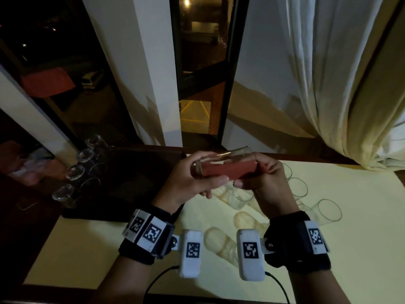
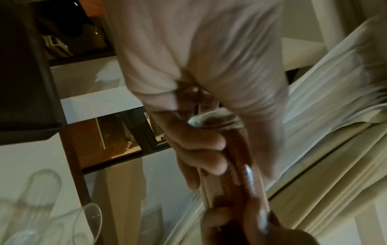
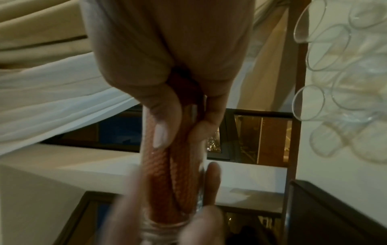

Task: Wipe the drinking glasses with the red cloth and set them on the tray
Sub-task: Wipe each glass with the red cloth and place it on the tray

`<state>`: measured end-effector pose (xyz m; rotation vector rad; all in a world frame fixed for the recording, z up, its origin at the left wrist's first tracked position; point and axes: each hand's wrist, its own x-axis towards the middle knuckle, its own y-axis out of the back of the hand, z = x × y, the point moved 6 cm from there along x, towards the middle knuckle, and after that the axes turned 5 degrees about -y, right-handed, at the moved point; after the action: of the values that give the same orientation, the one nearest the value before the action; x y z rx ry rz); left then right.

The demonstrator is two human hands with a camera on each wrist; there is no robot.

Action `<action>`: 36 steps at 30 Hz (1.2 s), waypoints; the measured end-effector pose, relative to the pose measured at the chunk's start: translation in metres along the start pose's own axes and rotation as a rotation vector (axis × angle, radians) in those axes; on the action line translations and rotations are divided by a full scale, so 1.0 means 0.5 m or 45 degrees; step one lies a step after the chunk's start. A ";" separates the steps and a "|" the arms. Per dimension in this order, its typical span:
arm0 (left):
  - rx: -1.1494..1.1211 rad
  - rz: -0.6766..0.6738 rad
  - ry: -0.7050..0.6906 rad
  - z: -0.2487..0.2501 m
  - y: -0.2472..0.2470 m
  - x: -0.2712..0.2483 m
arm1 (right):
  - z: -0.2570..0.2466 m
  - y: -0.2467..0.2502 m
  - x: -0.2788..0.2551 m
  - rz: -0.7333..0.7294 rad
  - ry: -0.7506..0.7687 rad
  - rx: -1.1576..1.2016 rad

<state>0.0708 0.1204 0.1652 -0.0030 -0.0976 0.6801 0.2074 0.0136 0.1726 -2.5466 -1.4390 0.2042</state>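
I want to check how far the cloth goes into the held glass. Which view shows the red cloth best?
The right wrist view: the cloth fills the glass down to near its base, weave sharp. The head view shows the cloth whole but small; in the left wrist view it is blurred.

Bare tray (image 1: 135,183) centre; glasses (image 1: 75,172) along left edge
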 end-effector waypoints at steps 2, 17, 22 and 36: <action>-0.062 0.037 0.050 -0.007 -0.002 0.003 | 0.001 -0.005 -0.003 -0.002 0.012 -0.056; 0.304 0.082 -0.238 0.027 0.026 0.004 | 0.012 -0.006 -0.003 0.127 -0.234 0.059; 0.457 0.103 -0.367 0.046 0.015 0.003 | 0.010 -0.006 0.008 0.098 -0.100 -0.050; 0.327 0.027 -0.293 0.037 0.013 0.001 | -0.004 -0.011 0.011 -0.074 -0.038 -0.024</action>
<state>0.0654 0.1252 0.1835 0.3215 -0.2312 0.7084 0.2063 0.0209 0.1759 -2.5228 -1.5306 0.2218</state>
